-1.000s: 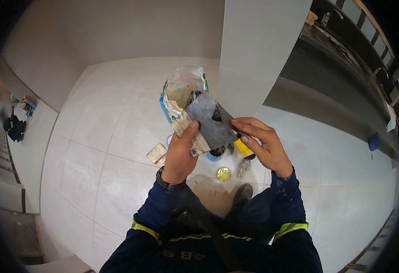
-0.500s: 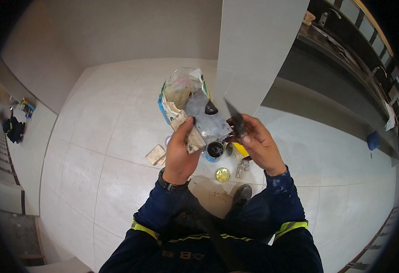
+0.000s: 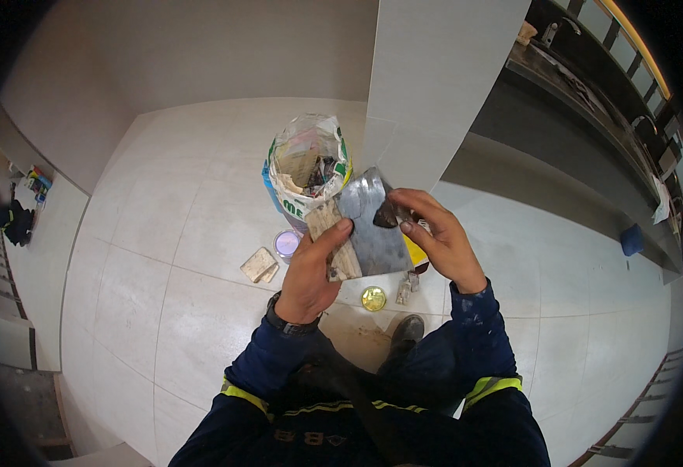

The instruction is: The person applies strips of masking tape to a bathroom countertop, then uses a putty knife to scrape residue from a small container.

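My left hand (image 3: 310,272) grips the pale, worn wooden handle (image 3: 334,241) of a broad, flat metal scraper (image 3: 380,251). Its grey, smeared blade lies across in front of me. A dark lump of paste (image 3: 386,215) sits near the blade's right edge. My right hand (image 3: 439,237) is closed with bent fingers on a thin dark putty knife, mostly hidden by the fingers and seen nearly merged with the blade. Under the scraper, a yellow container (image 3: 416,253) shows in part.
Beyond my hands stands an open plastic bag (image 3: 287,187) of odds and ends. On the tiled floor are a tin with a lilac top (image 3: 285,244), pale flat pieces (image 3: 260,265), a yellowish round lid (image 3: 373,298) and small bottles (image 3: 405,291). A pillar (image 3: 435,101) rises at the back; another person (image 3: 16,221) is far left.
The scraper has tilted and moved nearer, now covering the tin of black paste. My right hand has brought the putty knife from upright beside the scraper down onto its blade.
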A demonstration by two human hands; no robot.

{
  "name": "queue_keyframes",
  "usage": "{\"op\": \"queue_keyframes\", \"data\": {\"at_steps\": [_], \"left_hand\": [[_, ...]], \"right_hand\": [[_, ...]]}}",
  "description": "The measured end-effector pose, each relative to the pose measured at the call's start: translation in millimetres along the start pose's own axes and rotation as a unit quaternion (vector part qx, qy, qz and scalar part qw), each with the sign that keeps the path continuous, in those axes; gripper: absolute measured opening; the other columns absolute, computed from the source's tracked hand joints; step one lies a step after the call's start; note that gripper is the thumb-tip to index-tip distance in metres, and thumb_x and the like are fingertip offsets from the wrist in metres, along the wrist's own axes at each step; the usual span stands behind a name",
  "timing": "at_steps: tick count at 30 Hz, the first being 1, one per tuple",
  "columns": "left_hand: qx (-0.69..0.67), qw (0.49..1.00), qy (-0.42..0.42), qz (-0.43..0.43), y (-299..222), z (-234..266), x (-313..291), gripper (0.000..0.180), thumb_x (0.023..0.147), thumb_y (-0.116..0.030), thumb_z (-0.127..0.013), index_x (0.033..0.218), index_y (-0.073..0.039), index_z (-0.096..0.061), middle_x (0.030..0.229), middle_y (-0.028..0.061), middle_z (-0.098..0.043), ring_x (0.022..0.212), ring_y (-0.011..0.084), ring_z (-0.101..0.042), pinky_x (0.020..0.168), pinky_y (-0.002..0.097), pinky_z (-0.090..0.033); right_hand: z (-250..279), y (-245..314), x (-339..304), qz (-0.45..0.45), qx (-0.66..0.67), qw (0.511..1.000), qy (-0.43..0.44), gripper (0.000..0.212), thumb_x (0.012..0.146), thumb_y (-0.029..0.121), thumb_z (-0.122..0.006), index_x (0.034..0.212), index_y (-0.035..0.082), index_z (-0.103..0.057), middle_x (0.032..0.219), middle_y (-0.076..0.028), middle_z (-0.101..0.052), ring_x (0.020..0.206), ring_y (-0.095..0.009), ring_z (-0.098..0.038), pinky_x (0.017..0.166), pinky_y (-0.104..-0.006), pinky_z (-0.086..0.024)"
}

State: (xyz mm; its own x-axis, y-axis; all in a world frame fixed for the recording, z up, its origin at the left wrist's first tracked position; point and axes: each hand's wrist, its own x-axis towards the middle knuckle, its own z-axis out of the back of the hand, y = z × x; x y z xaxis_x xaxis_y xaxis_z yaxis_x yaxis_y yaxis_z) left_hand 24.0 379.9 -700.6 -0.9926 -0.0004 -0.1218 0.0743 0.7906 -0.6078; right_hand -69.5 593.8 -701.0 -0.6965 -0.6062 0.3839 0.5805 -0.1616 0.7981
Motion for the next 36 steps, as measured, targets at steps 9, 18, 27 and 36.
{"op": "queue_keyframes", "data": {"at_steps": [9,18,27,36], "left_hand": [[0.022,0.999,0.036,-0.017,-6,20,-2,0.041,0.106,-0.018,-0.055,0.143,-0.002,-0.052,0.135,0.0123,-0.065,0.124,0.0268,-0.065,0.108,0.0429,-0.051],[0.01,0.996,0.07,0.047,14,4,-3,0.043,0.103,-0.014,-0.059,0.144,-0.004,-0.052,0.134,0.0121,-0.066,0.122,0.0269,-0.065,0.105,0.0428,-0.054],[0.24,0.939,-0.072,-0.234,-13,19,-8,0.041,0.109,-0.027,-0.055,0.139,0.001,-0.052,0.124,0.0082,-0.064,0.108,0.0183,-0.065,0.095,0.0337,-0.052],[0.391,0.85,-0.012,-0.353,3,14,-13,0.039,0.107,-0.016,-0.054,0.138,0.009,-0.056,0.1,0.009,-0.069,0.087,0.0124,-0.062,0.079,0.0297,-0.051]], "right_hand": [[5,-21,-9,-0.118,0.417,0.898,-0.074,0.035,0.111,0.033,-0.046,0.122,0.003,-0.059,0.094,-0.012,-0.068,0.084,-0.017,-0.063,0.075,-0.0294,-0.048],[-20,-10,-7,-0.171,0.449,0.877,-0.022,0.03,0.111,0.037,-0.054,0.102,0.01,-0.062,0.078,0.005,-0.057,0.063,-0.004,-0.047,0.058,-0.0223,-0.038],[-10,0,-4,-0.175,0.219,0.935,-0.216,0.021,0.106,0.026,-0.062,0.101,0.006,-0.065,0.074,0.005,-0.057,0.064,-0.004,-0.05,0.059,-0.0224,-0.041],[-31,53,-7,-0.187,0.127,0.957,-0.182,0.019,0.102,0.02,-0.07,0.103,0.001,-0.068,0.074,0.003,-0.062,0.064,-0.004,-0.054,0.058,-0.0225,-0.042]]}}
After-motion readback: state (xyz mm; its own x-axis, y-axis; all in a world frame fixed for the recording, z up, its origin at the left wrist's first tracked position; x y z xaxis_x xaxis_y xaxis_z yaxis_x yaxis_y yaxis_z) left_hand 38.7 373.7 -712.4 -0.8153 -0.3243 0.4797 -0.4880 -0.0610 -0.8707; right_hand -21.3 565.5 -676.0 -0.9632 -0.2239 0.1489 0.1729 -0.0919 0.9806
